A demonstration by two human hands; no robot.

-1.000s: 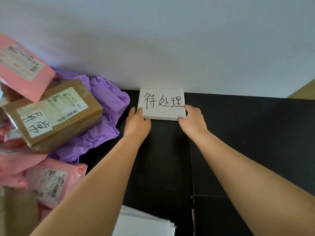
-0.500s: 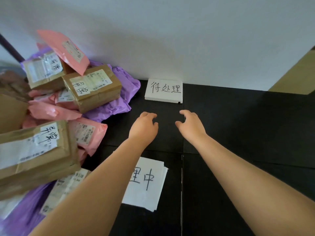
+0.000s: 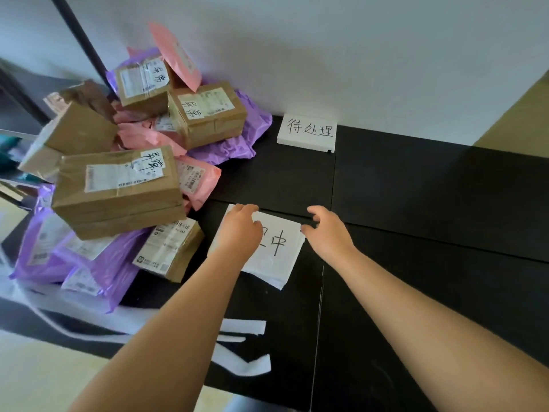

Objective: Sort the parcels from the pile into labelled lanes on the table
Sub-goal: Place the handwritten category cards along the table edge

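Observation:
The parcel pile [image 3: 118, 185] fills the left: brown taped boxes, pink mailers and purple mailers, several with handwritten labels. A white label card [image 3: 307, 132] with black handwriting stands at the table's back edge against the wall. A second white label sheet [image 3: 279, 248] lies flat nearer me. My left hand [image 3: 240, 230] rests on that sheet's upper left part, fingers bent over its far edge and covering some characters. My right hand [image 3: 326, 230] is at the sheet's upper right corner, thumb touching the corner, fingers loosely curled above it.
The black table [image 3: 416, 203] stretches right of the labels, with seams running across it. White foam strips [image 3: 243, 328] lie near the front edge. A brown box [image 3: 169, 248] at the pile's foot sits just left of the sheet. The white wall backs the table.
Both hands let go of the far label card and drew back toward me; now they are on the nearer label sheet. The view pulled back, showing more of the pile.

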